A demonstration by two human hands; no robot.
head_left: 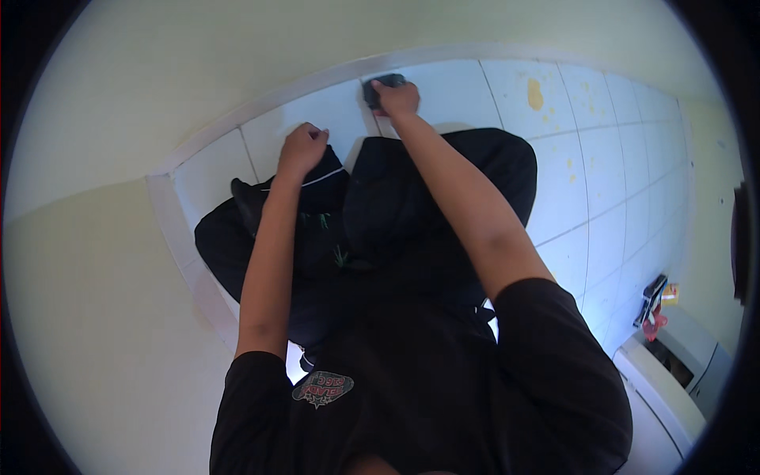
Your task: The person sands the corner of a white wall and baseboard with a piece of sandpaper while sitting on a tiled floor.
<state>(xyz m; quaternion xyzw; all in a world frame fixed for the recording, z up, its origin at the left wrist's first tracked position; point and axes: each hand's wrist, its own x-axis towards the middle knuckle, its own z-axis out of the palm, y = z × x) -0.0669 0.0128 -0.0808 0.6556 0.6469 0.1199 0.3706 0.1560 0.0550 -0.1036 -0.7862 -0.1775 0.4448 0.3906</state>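
Note:
My right hand (398, 99) is closed on a dark grey wad that looks like a folded cloth (386, 80). It presses the cloth against the white tiled floor (443, 91), close to the foot of the wall. Curled into a loose fist, my left hand (304, 146) hovers by my bent leg, apart from the cloth. Nothing shows sticking out of its fingers. My crossed legs in black trousers (404, 190) lie under both forearms.
Yellowish wet patches (535, 93) are spread over the tiles to the right. A pale skirting (317, 85) runs along the wall ahead and turns at the left corner. At the far right lie a black object (651, 299), a red bag-like item (655, 323) and a yellow packet (670, 294).

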